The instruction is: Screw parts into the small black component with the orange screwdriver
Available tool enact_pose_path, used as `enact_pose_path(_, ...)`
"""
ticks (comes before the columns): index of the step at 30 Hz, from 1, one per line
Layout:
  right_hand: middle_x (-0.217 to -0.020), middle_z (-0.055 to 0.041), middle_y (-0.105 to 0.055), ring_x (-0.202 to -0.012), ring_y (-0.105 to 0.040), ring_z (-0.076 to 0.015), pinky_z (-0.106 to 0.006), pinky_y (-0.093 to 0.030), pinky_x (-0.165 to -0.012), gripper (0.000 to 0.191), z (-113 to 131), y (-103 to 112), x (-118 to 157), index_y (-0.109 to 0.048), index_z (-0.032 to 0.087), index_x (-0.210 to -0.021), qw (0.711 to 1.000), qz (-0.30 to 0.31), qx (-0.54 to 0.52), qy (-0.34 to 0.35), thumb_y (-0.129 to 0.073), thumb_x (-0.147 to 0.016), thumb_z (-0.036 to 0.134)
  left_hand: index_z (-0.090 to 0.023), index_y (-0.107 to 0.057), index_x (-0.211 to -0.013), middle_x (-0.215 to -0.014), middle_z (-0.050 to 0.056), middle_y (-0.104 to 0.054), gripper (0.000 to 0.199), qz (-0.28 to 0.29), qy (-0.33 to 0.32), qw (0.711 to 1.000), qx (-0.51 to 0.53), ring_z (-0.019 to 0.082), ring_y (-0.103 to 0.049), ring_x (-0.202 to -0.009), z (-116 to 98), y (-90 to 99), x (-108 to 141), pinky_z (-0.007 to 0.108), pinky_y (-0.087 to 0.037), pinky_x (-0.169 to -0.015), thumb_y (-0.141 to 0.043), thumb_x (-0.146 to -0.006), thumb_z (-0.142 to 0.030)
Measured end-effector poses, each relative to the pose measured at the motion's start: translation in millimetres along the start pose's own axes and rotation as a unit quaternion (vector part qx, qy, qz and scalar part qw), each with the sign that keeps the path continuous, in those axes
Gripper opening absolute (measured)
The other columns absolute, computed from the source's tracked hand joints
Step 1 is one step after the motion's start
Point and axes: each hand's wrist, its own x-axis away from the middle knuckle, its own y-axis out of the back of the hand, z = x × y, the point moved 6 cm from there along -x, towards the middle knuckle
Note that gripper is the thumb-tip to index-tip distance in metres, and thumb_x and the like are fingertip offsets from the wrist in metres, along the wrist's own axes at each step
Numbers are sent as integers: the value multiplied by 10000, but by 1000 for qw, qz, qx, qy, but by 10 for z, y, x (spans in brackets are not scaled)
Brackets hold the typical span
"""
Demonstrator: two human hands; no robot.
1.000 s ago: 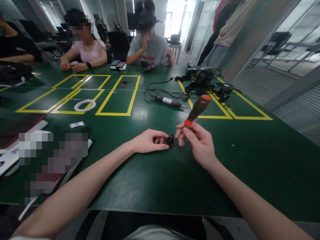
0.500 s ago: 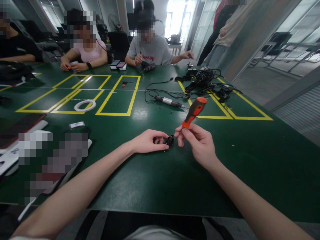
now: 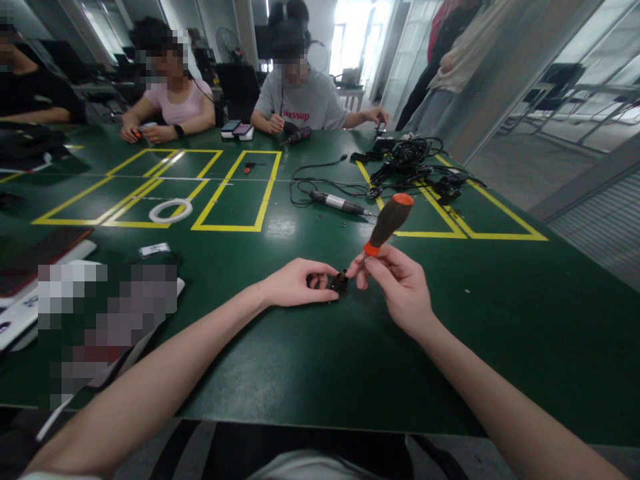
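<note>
My left hand (image 3: pixel 303 283) is closed round a small black part (image 3: pixel 339 287), pinching it between thumb and forefinger on the green table (image 3: pixel 280 360). A short round post sticks up from this part; its exact kind is too small to make out. Between the thumb and fingers of my right hand (image 3: pixel 395 283) is a screwdriver (image 3: pixel 393 220) with a black and orange handle. The handle leans up and to the right. Its shaft runs down behind my fingers toward the black part, and I cannot tell whether the tip touches it.
Beyond my hands lie an electric screwdriver (image 3: pixel 337 203) and a heap of black cables (image 3: pixel 410 160). A white ring-shaped roll (image 3: pixel 171 211) and a smaller screwdriver (image 3: pixel 249 169) lie by yellow tape outlines. Flat cases (image 3: pixel 120 320) sit at left. Co-workers (image 3: pixel 300 100) sit across the table.
The screwdriver's handle has turned about its length, so its orange side patch no longer shows. My right fingers have shifted slightly; my left hand stays on the black part.
</note>
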Motion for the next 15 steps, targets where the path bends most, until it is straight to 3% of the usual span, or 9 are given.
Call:
enact_pose_path(5, -670, 15, -702, -533, -603, -125, -270, -534, -551, 278, -11, 10, 15, -615, 227, -899, 1000, -11, -14, 1, -780, -862, 447, -135, -731, -1012, -698, -39, -557, 347, -4, 1, 1000, 3, 97, -458, -646, -1, 3, 4, 220, -365, -612, -750, -837, -435)
enact_pose_path(15, -727, -12, -695, -540, -593, -118, -272, -524, -533, 259, 12, 7, 7, -684, 208, -899, 1000, 0, 3, 11, -709, -924, 465, -130, -718, -964, -689, -50, -554, 311, 0, -4, 1000, 17, 87, -443, -627, -15, -4, -6, 228, -372, -619, -746, -846, -416)
